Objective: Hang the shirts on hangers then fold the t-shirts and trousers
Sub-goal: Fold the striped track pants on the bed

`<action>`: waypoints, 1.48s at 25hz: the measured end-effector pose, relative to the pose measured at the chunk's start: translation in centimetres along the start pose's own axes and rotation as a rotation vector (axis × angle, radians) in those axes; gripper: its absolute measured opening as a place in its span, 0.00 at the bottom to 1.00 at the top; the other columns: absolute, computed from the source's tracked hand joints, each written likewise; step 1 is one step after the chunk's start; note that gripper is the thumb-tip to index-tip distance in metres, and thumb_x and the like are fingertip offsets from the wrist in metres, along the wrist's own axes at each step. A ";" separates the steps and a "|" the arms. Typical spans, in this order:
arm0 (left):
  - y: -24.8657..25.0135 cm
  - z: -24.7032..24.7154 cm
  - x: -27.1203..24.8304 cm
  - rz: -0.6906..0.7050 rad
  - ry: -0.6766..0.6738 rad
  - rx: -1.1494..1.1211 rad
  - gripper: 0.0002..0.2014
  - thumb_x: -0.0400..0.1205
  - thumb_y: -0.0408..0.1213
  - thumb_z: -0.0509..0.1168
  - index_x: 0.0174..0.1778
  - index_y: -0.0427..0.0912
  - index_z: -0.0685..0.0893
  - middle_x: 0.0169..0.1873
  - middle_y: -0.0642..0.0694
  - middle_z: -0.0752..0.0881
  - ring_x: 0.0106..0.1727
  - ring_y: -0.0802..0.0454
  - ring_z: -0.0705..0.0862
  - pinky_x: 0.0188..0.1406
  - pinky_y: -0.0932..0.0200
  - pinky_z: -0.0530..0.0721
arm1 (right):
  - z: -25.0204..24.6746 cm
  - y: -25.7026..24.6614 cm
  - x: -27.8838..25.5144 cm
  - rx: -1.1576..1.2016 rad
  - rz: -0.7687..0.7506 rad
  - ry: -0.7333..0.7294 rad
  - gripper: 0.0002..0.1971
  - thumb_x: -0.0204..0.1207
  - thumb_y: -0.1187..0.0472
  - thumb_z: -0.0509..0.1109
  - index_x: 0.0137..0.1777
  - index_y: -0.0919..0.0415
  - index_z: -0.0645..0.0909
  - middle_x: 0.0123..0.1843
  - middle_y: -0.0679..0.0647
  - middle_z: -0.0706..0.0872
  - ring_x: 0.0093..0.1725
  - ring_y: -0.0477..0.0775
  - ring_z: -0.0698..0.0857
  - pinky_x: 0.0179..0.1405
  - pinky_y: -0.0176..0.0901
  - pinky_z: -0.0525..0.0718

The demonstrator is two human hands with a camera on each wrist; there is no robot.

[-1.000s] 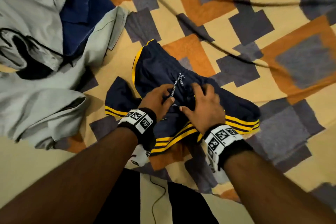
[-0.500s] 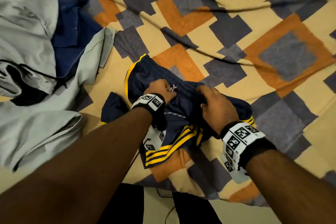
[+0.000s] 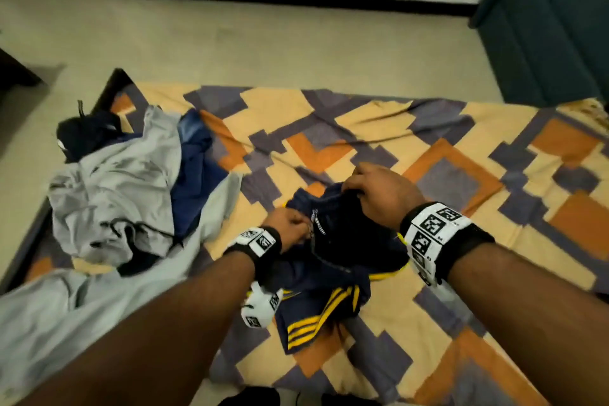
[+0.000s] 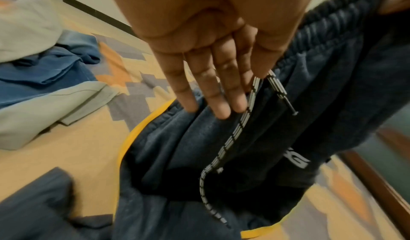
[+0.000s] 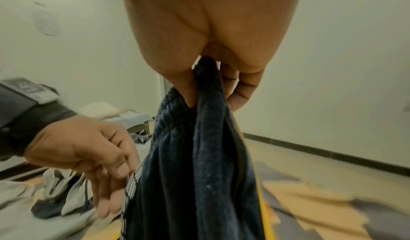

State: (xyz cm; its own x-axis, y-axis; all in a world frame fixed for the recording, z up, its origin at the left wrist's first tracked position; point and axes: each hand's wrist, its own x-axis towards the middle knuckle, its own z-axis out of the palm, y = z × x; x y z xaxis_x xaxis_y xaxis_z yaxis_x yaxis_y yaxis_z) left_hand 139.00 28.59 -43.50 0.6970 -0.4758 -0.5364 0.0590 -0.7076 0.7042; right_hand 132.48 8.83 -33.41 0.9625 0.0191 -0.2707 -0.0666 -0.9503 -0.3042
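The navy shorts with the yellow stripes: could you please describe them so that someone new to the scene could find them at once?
Start from the patterned bedspread in orange, cream and grey. The clothes pile lies at its left; the navy shorts are apart from it, near the middle, lifted by the left hand and right hand. Only they have yellow stripes and a black-and-white drawstring.

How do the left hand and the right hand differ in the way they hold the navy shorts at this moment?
The right hand pinches a bunch of the navy shorts between thumb and fingers; the left hand pinches at the drawstring, its other fingers nearly straight.
In the head view the right hand sits higher and farther from the person, and the left hand sits lower.
Both hold the shorts at the waistband end, above the patterned bedsheet.
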 end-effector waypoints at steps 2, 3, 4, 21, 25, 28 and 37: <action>3.4 -1.0 -1.8 0.024 0.053 -0.207 0.10 0.84 0.25 0.56 0.52 0.28 0.82 0.29 0.40 0.85 0.27 0.47 0.83 0.37 0.53 0.88 | -5.7 -2.0 -1.4 -0.054 -0.078 0.034 0.17 0.75 0.68 0.61 0.59 0.53 0.85 0.57 0.57 0.78 0.59 0.63 0.78 0.53 0.53 0.79; 5.2 -2.0 -2.7 0.087 0.127 -0.272 0.10 0.83 0.24 0.56 0.56 0.27 0.80 0.29 0.41 0.84 0.26 0.48 0.82 0.33 0.55 0.86 | -8.7 -2.9 -2.1 -0.086 -0.109 0.052 0.17 0.75 0.68 0.62 0.57 0.54 0.85 0.58 0.57 0.79 0.58 0.63 0.79 0.52 0.53 0.79; 7.1 -3.4 -3.8 0.184 0.211 -0.288 0.10 0.82 0.25 0.59 0.57 0.30 0.80 0.33 0.42 0.83 0.29 0.48 0.81 0.34 0.55 0.84 | -11.7 -3.6 -2.7 -0.107 -0.124 0.077 0.16 0.74 0.69 0.62 0.55 0.54 0.86 0.58 0.56 0.79 0.57 0.63 0.80 0.52 0.53 0.79; 30.8 -35.0 -18.9 0.328 0.547 0.920 0.20 0.74 0.71 0.60 0.40 0.58 0.83 0.44 0.55 0.86 0.56 0.50 0.81 0.58 0.46 0.62 | -49.1 -13.6 -12.5 -0.289 -0.133 0.481 0.18 0.72 0.70 0.71 0.60 0.53 0.86 0.51 0.47 0.85 0.52 0.47 0.82 0.56 0.41 0.78; 36.2 -40.3 -24.7 0.375 0.781 1.078 0.23 0.74 0.71 0.59 0.30 0.55 0.81 0.32 0.54 0.80 0.46 0.49 0.76 0.51 0.47 0.60 | -54.0 -14.2 -13.3 -0.335 -0.068 0.550 0.14 0.67 0.68 0.77 0.52 0.54 0.88 0.44 0.50 0.87 0.48 0.51 0.84 0.49 0.39 0.77; 38.9 -43.0 -28.7 0.424 0.988 1.077 0.18 0.72 0.69 0.64 0.37 0.58 0.86 0.45 0.52 0.78 0.56 0.47 0.73 0.55 0.46 0.64 | -57.5 -15.0 -14.1 -0.374 -0.020 0.589 0.13 0.67 0.66 0.78 0.46 0.48 0.85 0.40 0.49 0.86 0.44 0.51 0.84 0.44 0.39 0.76; 40.4 -46.2 -35.5 0.832 0.762 0.128 0.22 0.66 0.48 0.80 0.22 0.40 0.75 0.17 0.50 0.71 0.20 0.56 0.72 0.25 0.64 0.74 | -60.7 -15.5 -15.6 -0.251 -0.120 0.567 0.14 0.71 0.71 0.71 0.47 0.50 0.85 0.44 0.52 0.89 0.44 0.55 0.86 0.48 0.47 0.84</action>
State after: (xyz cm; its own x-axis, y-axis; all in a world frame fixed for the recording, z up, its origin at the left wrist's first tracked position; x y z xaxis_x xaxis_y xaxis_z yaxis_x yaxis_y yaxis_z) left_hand 149.65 41.08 25.50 0.7415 -0.4122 0.5294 -0.6687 -0.3898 0.6332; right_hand 134.43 4.39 30.98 0.9538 0.0279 0.2993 0.0479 -0.9971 -0.0598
